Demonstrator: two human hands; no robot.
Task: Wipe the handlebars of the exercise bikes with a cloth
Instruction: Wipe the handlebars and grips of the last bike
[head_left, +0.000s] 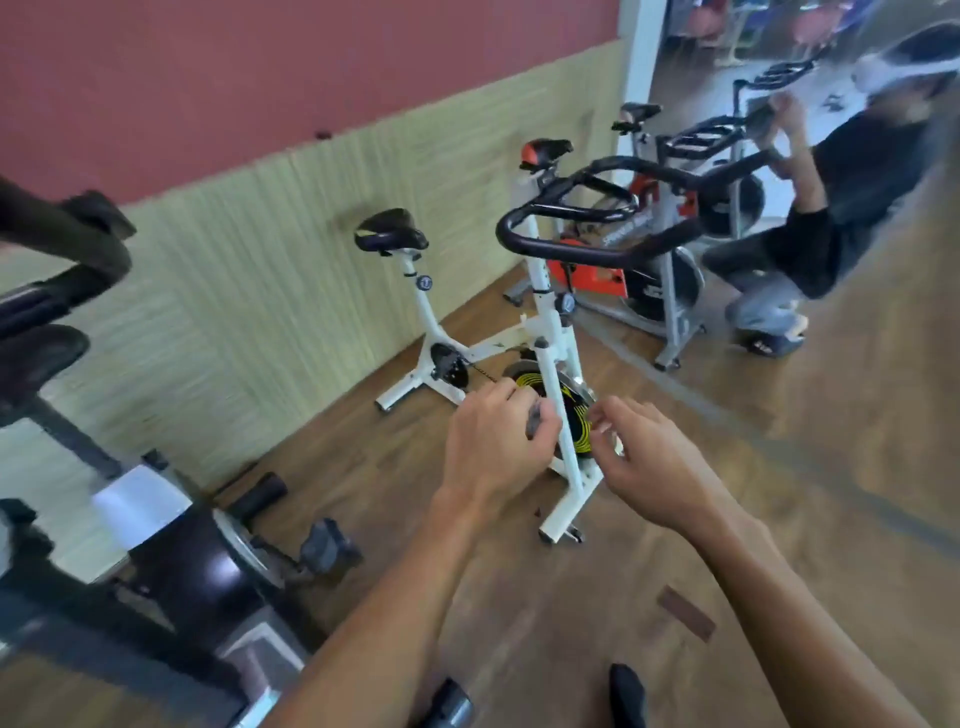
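A white exercise bike stands in the middle of the wooden floor. Its black handlebars curve out above and beyond my hands. My left hand is held low in front of the bike's frame, fingers curled round a small grey cloth that shows only a little. My right hand hovers just to the right of it, fingers loosely bent and holding nothing, close to the yellow and black flywheel. Neither hand touches the handlebars. The picture is blurred by motion.
A black exercise bike fills the left foreground, its handlebar at the upper left. A red and grey bike stands behind the white one by a wall mirror, which reflects a crouching person. Bare wooden floor lies beneath my arms.
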